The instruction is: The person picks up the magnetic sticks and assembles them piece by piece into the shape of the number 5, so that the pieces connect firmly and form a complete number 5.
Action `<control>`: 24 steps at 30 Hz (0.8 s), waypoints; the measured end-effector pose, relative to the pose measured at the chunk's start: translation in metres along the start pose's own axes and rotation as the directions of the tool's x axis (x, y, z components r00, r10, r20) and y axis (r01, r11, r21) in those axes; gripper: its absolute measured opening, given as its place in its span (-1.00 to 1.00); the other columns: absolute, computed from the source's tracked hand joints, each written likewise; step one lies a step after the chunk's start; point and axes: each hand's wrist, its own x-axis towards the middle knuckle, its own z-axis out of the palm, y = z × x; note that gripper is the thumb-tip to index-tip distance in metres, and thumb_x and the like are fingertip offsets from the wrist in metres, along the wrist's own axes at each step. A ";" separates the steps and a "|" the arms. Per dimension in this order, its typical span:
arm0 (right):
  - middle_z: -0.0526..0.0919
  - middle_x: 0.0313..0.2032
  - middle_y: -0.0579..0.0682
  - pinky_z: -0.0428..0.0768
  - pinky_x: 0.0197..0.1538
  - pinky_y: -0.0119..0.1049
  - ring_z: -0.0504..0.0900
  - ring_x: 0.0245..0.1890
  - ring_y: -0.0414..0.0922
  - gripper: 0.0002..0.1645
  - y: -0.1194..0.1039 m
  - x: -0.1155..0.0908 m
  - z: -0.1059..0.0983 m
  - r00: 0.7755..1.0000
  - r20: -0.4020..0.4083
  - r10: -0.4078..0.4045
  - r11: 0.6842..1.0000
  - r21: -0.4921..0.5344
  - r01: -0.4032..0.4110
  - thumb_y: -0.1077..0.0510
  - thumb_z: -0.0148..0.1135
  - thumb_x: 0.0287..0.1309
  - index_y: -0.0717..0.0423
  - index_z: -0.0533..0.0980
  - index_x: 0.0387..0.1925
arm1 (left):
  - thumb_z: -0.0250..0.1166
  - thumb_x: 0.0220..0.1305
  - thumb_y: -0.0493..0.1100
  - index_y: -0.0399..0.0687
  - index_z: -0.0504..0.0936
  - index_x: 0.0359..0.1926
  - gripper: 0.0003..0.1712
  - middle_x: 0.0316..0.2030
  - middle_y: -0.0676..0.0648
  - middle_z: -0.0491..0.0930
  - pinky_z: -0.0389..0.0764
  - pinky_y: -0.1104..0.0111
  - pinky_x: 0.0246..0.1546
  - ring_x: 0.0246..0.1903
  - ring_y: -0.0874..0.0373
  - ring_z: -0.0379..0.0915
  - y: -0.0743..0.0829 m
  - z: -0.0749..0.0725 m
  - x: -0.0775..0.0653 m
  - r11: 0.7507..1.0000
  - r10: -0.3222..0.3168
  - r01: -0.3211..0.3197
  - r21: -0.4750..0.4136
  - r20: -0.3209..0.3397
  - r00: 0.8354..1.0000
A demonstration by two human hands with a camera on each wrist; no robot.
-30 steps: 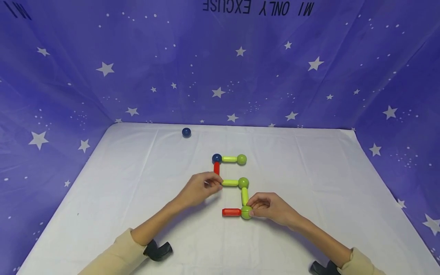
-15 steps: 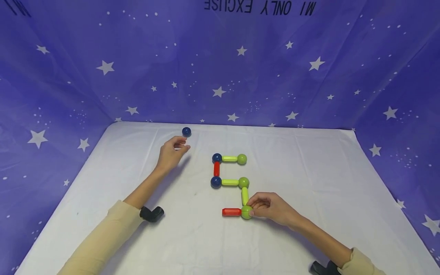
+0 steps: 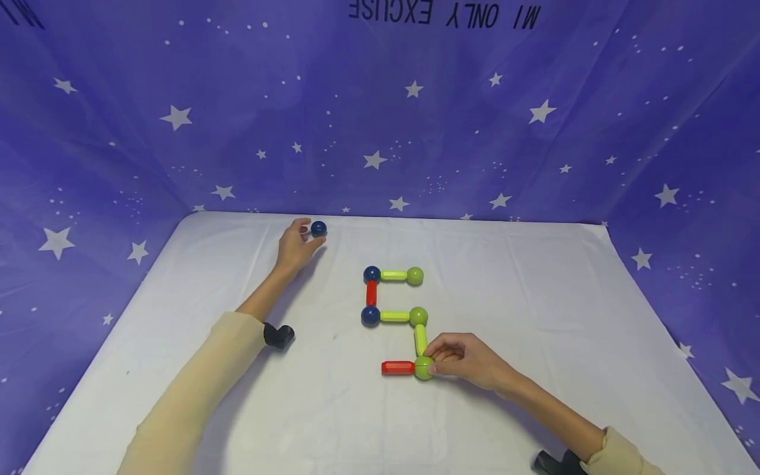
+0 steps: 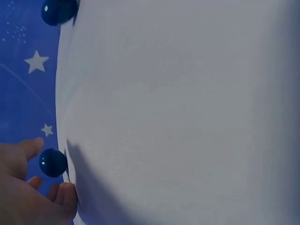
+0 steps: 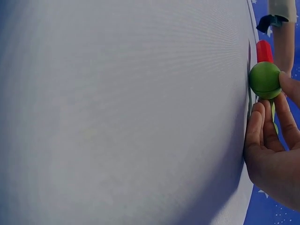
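Note:
My left hand [image 3: 293, 248] reaches to the back of the table, its thumb and fingers spread on either side of a loose dark blue ball [image 3: 318, 228]. In the left wrist view a gap shows between this ball [image 4: 53, 162] and the fingertips. At the front of a joined figure of magnetic rods and balls, my right hand [image 3: 469, 361] pinches a green ball [image 3: 423, 368] between thumb and fingers. From that ball a red rod [image 3: 397, 368] points left and a yellow-green rod [image 3: 420, 339] runs back to another green ball [image 3: 418, 316].
The figure continues through a yellow-green rod [image 3: 394, 316], a blue ball [image 3: 371, 316], a red rod [image 3: 371, 294], another blue ball [image 3: 372, 274] and a further green ball [image 3: 415, 276]. A starry purple curtain [image 3: 332, 171] borders the white-covered table [image 3: 534, 284].
My left hand has left the figure's lower blue ball and moved back and left to the loose blue ball. The right hand stays on its green ball.

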 end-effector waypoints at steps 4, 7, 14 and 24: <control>0.66 -0.26 0.06 0.57 -0.17 -0.35 0.61 -0.21 -0.04 -0.72 -0.001 0.000 0.001 1.000 0.003 -0.002 1.000 0.000 0.002 0.18 0.42 0.17 0.23 0.62 -0.11 | 0.34 0.30 -0.20 -0.37 0.29 0.37 -0.29 0.15 -0.44 0.44 0.33 0.04 0.21 0.11 -0.25 0.38 -0.002 0.002 0.009 0.998 0.003 -0.002 0.056 -0.012 1.000; 0.66 -0.26 0.06 0.58 -0.17 -0.35 0.61 -0.21 -0.03 -0.72 -0.001 0.000 0.001 1.000 0.002 0.003 1.000 -0.002 -0.003 0.18 0.41 0.17 0.22 0.62 -0.11 | 0.33 0.31 -0.21 -0.40 0.34 0.33 -0.34 0.09 -0.43 0.50 0.32 0.04 0.20 0.07 -0.25 0.40 -0.003 0.005 0.014 0.995 0.015 -0.012 0.101 -0.026 1.000; 0.67 -0.25 0.06 0.58 -0.16 -0.34 0.61 -0.20 -0.02 -0.72 -0.001 0.001 0.002 1.000 0.004 0.015 1.000 -0.002 -0.015 0.16 0.42 0.17 0.19 0.62 -0.10 | 0.34 0.31 -0.21 -0.37 0.47 0.23 -0.47 -0.02 -0.35 0.58 0.38 0.08 0.13 0.00 -0.18 0.46 -0.004 0.005 0.016 0.991 0.003 0.005 0.134 -0.061 0.998; 0.67 -0.25 0.06 0.59 -0.16 -0.33 0.61 -0.19 0.00 -0.73 0.000 0.001 0.001 1.000 0.001 0.018 1.000 -0.008 -0.018 0.15 0.40 0.19 0.17 0.62 -0.10 | 0.37 0.29 -0.23 -0.42 0.47 0.22 -0.46 -0.01 -0.34 0.58 0.50 0.12 0.05 -0.03 -0.14 0.53 0.003 0.000 -0.012 0.999 0.027 -0.028 0.041 0.027 0.999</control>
